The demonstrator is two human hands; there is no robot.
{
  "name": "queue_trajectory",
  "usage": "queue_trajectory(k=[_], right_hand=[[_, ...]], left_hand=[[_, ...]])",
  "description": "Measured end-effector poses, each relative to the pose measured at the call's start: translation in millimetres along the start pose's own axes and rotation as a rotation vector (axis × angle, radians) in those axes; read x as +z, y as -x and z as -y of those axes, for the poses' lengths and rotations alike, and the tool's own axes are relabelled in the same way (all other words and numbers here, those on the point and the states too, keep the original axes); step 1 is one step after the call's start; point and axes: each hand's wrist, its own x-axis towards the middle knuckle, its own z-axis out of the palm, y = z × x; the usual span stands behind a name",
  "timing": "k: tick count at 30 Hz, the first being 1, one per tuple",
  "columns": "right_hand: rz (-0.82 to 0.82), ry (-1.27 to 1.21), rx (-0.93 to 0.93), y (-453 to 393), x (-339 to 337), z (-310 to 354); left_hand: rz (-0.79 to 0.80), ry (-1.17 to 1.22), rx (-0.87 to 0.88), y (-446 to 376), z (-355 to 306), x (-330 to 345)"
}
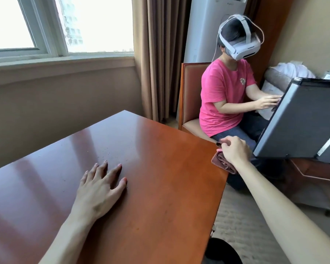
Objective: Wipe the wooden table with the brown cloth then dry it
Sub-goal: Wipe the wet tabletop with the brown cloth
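Bright daylight from blown-out white-framed window (46, 25), pale glare streaks across glossy red-brown wooden worktop (141, 168). Wide-angle bending at frame edges, slightly soft overall.

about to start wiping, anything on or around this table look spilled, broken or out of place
No spill or damage shows. The wooden table has only faint specks near its middle. The brown cloth sits bunched at the table's right edge, partly overhanging, under the right hand. The left hand rests flat on the tabletop.
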Motion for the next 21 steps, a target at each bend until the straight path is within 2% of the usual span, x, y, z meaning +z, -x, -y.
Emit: queue_trajectory(k=[4,9,12,15,19,21], right_hand=[[0.108,-0.049,-0.216,70.7,-13.3,36.5],[0.395,-0.200,-0.578,187.3,-29.2,111.9],[0.537,-0.295,-0.708,206.5,-30.3,134.6],[0.463,-0.341,-0.592,170.8,-17.6,135.1],[0.278,-0.325,-0.314,64.4,28.2,115.7],[0.207,-0.288,-0.232,17.0,49.3,110.9]], left_hand=[[0.012,-0.011,0.005,1.1,1.8,0.8],[0.028,-0.017,0.010,2.9,0.1,-2.8],[0.012,-0.003,0.014,4.4,0.0,-3.6],[0.003,-0.003,0.019,4.5,1.1,-2.1],[-0.015,-0.015,0.022,3.3,4.3,1.4],[-0.024,-0.009,0.018,2.9,5.5,3.1]])
